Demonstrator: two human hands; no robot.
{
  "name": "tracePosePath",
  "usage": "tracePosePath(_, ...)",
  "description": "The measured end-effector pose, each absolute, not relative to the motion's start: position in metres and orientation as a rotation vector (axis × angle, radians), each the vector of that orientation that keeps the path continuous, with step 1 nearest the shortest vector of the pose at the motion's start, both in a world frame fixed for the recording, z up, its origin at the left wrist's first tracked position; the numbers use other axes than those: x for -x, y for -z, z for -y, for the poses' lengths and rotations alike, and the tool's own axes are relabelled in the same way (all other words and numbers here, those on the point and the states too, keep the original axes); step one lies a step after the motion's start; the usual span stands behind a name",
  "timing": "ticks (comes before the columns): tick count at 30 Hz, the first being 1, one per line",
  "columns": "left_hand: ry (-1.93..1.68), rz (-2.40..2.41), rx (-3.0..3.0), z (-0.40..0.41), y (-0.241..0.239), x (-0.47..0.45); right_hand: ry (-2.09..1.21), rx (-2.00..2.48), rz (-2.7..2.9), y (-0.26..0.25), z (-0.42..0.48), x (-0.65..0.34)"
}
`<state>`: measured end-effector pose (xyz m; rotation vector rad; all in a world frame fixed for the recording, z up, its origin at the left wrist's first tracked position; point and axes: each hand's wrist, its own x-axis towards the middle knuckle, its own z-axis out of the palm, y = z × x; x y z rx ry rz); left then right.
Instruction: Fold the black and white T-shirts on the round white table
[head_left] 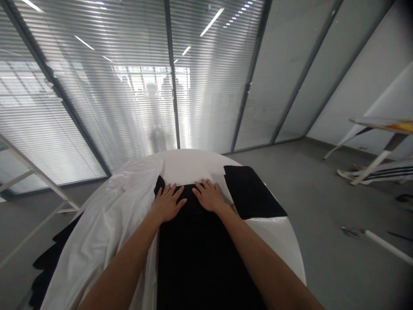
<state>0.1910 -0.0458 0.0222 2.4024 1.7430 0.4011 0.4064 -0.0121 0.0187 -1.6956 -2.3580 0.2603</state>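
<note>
A black cloth (196, 254) lies flat along the middle of a white table (280, 232). My left hand (167, 202) rests open on its far left part, palm down, fingers spread. My right hand (209, 194) lies open beside it on the cloth's far edge, fingers stretched forward. A folded black cloth (250, 191) sits to the right of my right hand. A crumpled white cloth (109, 224) covers the table's left side, touching the black cloth's left edge.
More black fabric (48, 262) hangs off the table's left edge. A white frame (35, 189) stands at the left. A glass wall with blinds (174, 86) is behind. A table with white legs (380, 133) stands at the right, a white tube (387, 246) on the grey floor.
</note>
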Motion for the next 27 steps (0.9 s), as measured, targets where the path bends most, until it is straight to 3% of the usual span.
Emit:
tracePosePath(7,-0.695,-1.768,-2.240,0.033,-0.027,-0.182,-0.206,1.718,2.315,-0.029,0.002,-0.416)
tracePosePath(13,-0.711,-1.930,-2.211,0.025,-0.025,-0.174,-0.299,1.840,2.168,-0.040,-0.007,-0.426)
tracePosePath(22,-1.125,-1.625,-1.821,0.023,-0.040,-0.174,-0.362,1.860,2.042,-0.043,-0.021,-0.438)
tracePosePath(27,-1.166,-1.467,-1.525,0.026,-0.052,-0.174,-0.471,1.880,2.044,-0.040,-0.024,-0.441)
